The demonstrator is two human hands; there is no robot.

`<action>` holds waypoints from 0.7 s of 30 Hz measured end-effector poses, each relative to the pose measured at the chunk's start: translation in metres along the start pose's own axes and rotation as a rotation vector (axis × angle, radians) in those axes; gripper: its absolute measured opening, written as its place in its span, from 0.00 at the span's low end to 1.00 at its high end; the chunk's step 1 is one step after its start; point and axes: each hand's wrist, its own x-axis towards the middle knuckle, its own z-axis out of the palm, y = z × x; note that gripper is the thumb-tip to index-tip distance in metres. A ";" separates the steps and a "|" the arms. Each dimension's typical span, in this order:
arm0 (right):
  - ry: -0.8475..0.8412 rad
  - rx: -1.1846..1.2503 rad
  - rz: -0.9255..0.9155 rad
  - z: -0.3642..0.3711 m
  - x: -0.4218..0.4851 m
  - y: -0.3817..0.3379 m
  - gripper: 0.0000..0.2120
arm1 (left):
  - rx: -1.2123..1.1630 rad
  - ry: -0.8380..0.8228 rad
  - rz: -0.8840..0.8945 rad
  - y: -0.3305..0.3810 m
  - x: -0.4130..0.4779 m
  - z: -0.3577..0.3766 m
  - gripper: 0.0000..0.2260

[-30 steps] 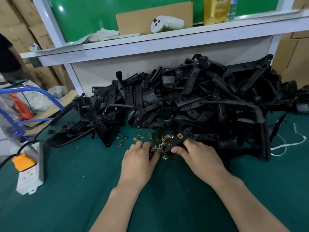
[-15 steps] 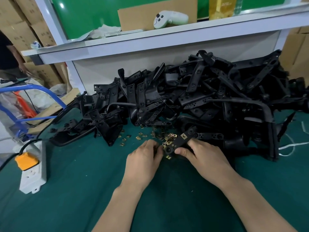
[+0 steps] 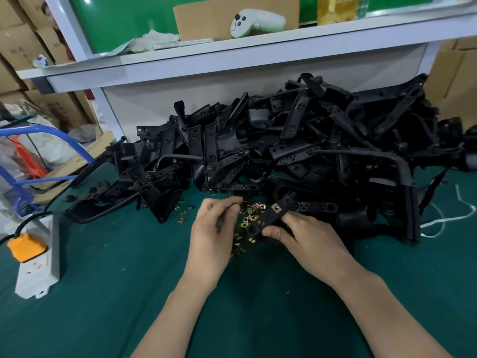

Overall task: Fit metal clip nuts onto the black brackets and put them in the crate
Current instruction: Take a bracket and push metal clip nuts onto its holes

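My right hand [image 3: 309, 239] grips a flat black bracket [image 3: 268, 219] by its lower edge, tilted up to the right. A brass clip nut [image 3: 276, 208] sits fitted on it near the upper end. My left hand [image 3: 211, 233] hovers just left of it, thumb and forefinger pinched together on a small clip nut that is mostly hidden. Between the hands lies a pile of loose brass clip nuts [image 3: 251, 211] on the green mat. Behind them rises a big heap of black brackets [image 3: 296, 140]. No crate is in view.
A white power strip [image 3: 36, 267] with an orange plug [image 3: 25, 246] lies at the left edge of the mat. A white shelf [image 3: 232, 55] overhangs the heap. A white cord [image 3: 451, 218] trails at the right. A blue trolley frame [image 3: 51, 130] stands off the table's left.
My left hand has lifted off the clip nut pile and closed its thumb against the forefinger. My right hand keeps the bracket in nearly the same spot.
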 end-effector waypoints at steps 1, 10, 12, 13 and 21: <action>-0.003 0.015 0.001 -0.001 0.000 0.000 0.34 | -0.092 0.010 -0.052 0.002 0.002 -0.001 0.12; -0.028 0.050 0.014 -0.003 -0.001 0.000 0.34 | -0.481 -0.009 -0.275 0.003 0.005 -0.007 0.10; -0.030 0.046 0.015 -0.004 -0.002 0.000 0.35 | -0.495 -0.005 -0.277 0.003 0.005 -0.008 0.10; -0.031 0.044 0.016 -0.004 -0.002 0.000 0.35 | -0.497 -0.007 -0.274 0.004 0.005 -0.008 0.10; -0.034 0.044 0.027 -0.004 -0.002 -0.001 0.36 | -0.911 -0.098 -0.418 0.009 0.010 -0.013 0.14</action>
